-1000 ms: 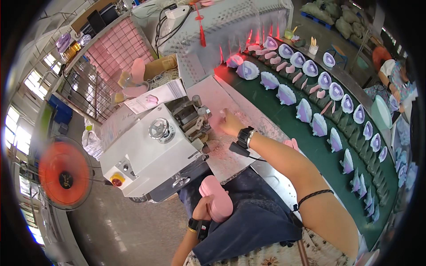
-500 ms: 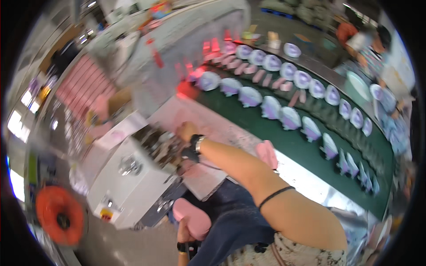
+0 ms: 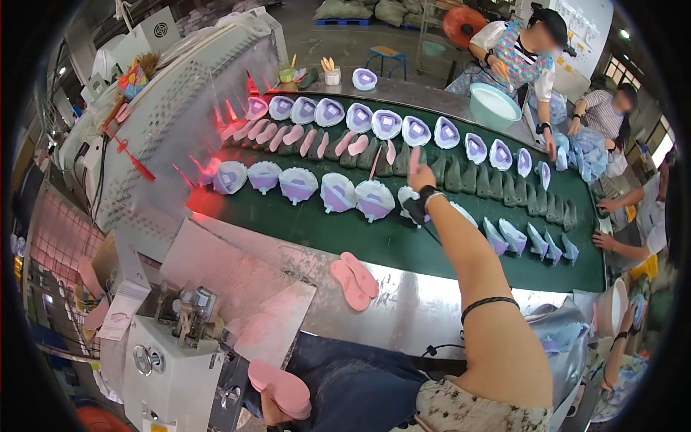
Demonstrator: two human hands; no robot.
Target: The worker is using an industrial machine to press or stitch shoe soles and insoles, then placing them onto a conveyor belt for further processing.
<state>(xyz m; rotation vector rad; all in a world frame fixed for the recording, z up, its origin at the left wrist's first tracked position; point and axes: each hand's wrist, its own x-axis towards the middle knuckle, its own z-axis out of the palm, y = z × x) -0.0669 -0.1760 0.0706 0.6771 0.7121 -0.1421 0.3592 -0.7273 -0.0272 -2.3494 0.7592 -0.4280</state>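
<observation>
Low at the left, my left hand grips a small stack of pink insoles. My right arm stretches over the green belt. There my right hand is closed on a single pink insole, held above the middle row of dark green shoe lasts. Insoles lie on the lasts further left along that row. White and purple shoe uppers line the near side of the belt, and more uppers line the far side. My wrist partly covers one near upper.
Two loose pink insoles rest on the metal ledge. A white machine stands at lower left, beside a pink-dusted board. Red light glows by the perforated housing. Across the belt, people work near a pale green basin.
My right hand has gone from beside the white machine out over the belt, now with an insole. My left hand keeps its pink insoles. The view has turned toward the belt.
</observation>
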